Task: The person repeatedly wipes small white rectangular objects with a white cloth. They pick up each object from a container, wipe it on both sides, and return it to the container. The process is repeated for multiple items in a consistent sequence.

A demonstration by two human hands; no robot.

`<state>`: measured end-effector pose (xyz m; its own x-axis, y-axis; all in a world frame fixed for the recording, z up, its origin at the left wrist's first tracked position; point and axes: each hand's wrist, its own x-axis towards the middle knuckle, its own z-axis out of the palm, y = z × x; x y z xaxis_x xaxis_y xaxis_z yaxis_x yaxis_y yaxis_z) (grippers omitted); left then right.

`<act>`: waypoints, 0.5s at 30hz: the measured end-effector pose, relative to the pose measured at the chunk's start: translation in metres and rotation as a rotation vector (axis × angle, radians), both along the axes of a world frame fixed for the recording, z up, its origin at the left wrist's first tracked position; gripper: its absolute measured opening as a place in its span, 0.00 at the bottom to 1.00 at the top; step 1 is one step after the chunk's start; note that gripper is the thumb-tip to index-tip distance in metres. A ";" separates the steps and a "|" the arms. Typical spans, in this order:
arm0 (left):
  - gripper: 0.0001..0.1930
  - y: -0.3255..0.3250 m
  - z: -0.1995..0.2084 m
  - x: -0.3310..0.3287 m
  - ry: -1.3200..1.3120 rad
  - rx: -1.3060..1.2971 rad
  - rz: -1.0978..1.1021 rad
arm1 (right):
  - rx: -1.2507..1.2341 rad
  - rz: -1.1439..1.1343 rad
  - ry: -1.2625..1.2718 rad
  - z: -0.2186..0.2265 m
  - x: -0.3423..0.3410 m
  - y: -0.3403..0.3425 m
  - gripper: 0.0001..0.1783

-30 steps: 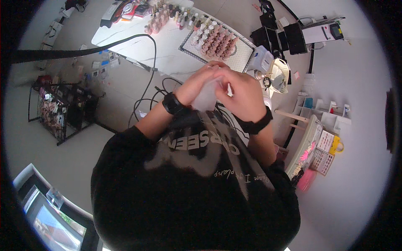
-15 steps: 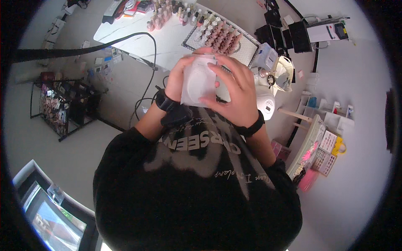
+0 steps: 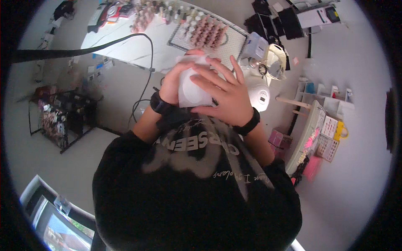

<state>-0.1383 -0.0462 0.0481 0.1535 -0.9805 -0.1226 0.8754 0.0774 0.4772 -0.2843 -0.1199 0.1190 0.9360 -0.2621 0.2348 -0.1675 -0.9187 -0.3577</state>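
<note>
Both of my hands are raised in front of my chest, over my black printed shirt. Between them is a small clear plastic packet (image 3: 190, 85) with a pale round shape inside. My left hand (image 3: 173, 83) grips the packet's left edge, with a black band on that wrist. My right hand (image 3: 226, 94) lies across the packet's right side, fingers spread over its front, and its wrist also wears a black band.
Beyond my hands is a white table (image 3: 125, 44) with a tray of pinkish bottles (image 3: 207, 31) and a black cable (image 3: 144, 62). A white nail lamp (image 3: 261, 94) sits to the right, a black wire rack (image 3: 63, 121) to the left, and white organisers (image 3: 322, 125) at far right.
One second ago my hands were clasped together with nothing showing between them. The packet has since come into view, held flat between both hands a little higher up.
</note>
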 end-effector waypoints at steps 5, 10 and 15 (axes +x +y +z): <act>0.17 -0.028 0.002 -0.021 0.061 0.113 -0.117 | -0.029 -0.095 0.025 -0.009 -0.029 -0.015 0.38; 0.11 -0.063 -0.026 -0.044 0.253 0.179 -0.291 | 0.223 -0.246 -0.095 -0.011 -0.069 -0.044 0.34; 0.10 -0.090 -0.046 -0.063 0.270 0.347 -0.175 | 0.566 -0.703 -0.243 -0.085 -0.162 -0.145 0.25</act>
